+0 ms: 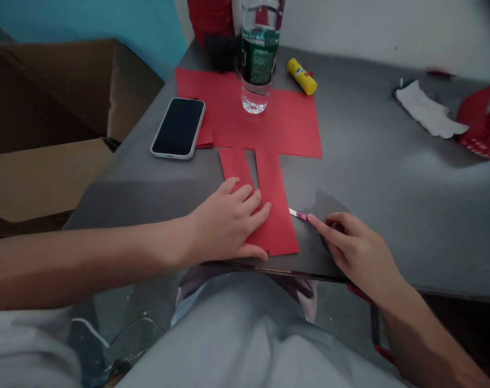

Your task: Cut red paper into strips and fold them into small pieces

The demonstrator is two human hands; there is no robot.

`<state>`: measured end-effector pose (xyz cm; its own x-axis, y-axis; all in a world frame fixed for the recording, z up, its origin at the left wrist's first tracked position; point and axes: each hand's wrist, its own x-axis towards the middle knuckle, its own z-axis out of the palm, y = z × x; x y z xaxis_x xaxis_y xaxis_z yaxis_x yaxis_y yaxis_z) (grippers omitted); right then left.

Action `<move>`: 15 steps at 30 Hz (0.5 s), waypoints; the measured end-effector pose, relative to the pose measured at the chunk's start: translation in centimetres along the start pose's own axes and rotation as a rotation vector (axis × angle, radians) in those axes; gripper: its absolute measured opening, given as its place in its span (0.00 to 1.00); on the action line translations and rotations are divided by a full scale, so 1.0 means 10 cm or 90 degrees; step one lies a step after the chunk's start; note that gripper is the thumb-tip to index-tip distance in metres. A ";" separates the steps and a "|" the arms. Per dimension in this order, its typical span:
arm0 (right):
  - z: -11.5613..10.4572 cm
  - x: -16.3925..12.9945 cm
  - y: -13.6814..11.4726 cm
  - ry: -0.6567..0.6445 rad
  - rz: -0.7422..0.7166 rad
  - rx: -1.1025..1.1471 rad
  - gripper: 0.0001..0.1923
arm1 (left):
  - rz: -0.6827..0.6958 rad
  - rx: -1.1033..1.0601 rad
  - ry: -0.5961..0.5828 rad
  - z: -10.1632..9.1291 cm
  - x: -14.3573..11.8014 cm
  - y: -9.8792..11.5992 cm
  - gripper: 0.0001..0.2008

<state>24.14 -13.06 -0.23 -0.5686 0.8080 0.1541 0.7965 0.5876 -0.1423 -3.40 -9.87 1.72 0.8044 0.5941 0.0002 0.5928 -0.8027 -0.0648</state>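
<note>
Nearest the table's front edge, the left hand [228,223] lies flat, fingers spread, pressing down the folded red paper strip [275,207], whose long axis runs away from the body. Just right of the strip's edge, the right hand [360,250] pinches a small pink-tipped tool [298,214] pointing at the paper. Farther off lie a phone [179,127] and a water bottle [258,54].

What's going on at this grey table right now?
A person sits at a grey table doing paper craft. The left hand presses flat on a folded red paper strip, while the right hand touches a small pink-and-white tool at the strip's edge. Behind lie a larger red paper sheet, a dark smartphone, a clear plastic bottle and a yellow glue stick.
</note>
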 end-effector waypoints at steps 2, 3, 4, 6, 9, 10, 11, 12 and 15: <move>0.00 0.00 0.00 0.001 -0.002 -0.005 0.21 | 0.014 -0.008 0.010 -0.02 0.07 -0.04 0.36; 0.01 0.00 -0.01 0.001 -0.003 -0.008 0.21 | 0.029 -0.021 0.014 -0.03 0.12 -0.07 0.34; 0.00 0.00 -0.01 0.003 -0.002 -0.011 0.21 | 0.050 -0.041 0.015 -0.02 0.17 -0.10 0.33; 0.00 0.01 -0.02 0.003 -0.003 -0.019 0.21 | 0.103 -0.093 0.000 0.01 0.24 -0.16 0.32; -0.02 -0.01 -0.01 0.004 -0.012 -0.027 0.21 | 0.180 -0.162 -0.027 0.08 0.30 -0.26 0.34; -0.03 -0.02 -0.01 0.003 -0.014 -0.030 0.21 | 0.197 -0.177 -0.024 0.10 0.31 -0.28 0.35; -0.04 -0.03 0.01 -0.001 -0.013 -0.033 0.21 | 0.209 -0.189 -0.019 0.12 0.31 -0.30 0.36; -0.04 -0.05 0.02 -0.004 -0.012 -0.035 0.21 | 0.217 -0.199 -0.013 0.13 0.32 -0.31 0.36; -0.05 -0.06 0.05 -0.019 -0.010 -0.044 0.22 | 0.225 -0.220 -0.011 0.15 0.32 -0.33 0.36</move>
<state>25.04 -13.27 0.10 -0.5866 0.7999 0.1267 0.7988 0.5972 -0.0723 -2.82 -5.22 0.48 0.9595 0.2808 0.0219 0.2640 -0.9238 0.2773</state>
